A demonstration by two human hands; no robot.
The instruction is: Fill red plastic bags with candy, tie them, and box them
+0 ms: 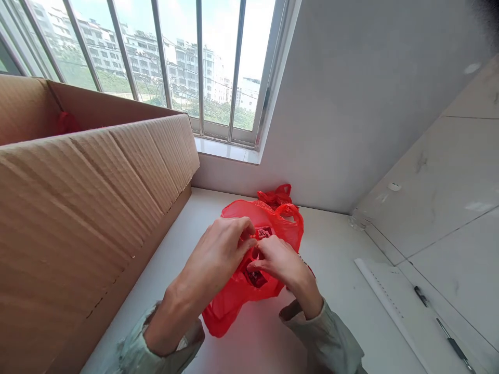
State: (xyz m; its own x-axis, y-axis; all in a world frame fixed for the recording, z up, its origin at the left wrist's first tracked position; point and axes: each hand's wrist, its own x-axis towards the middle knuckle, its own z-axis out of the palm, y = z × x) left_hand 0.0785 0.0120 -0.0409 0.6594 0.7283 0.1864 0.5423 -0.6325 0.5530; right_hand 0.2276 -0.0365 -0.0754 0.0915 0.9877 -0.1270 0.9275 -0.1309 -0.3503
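Left hand (223,243) and right hand (284,261) sit close together, fingers bent, at the mouth of the red bag (228,306), our 6 o'clock on the tabletop (327,301); we cannot tell whether they grasp anything. We see a printed packet (265,232) inside. From the bag: red bundle (275,197), 1 o'clock; box (97,223), 10 o'clock; window (179,67), 11 o'clock.
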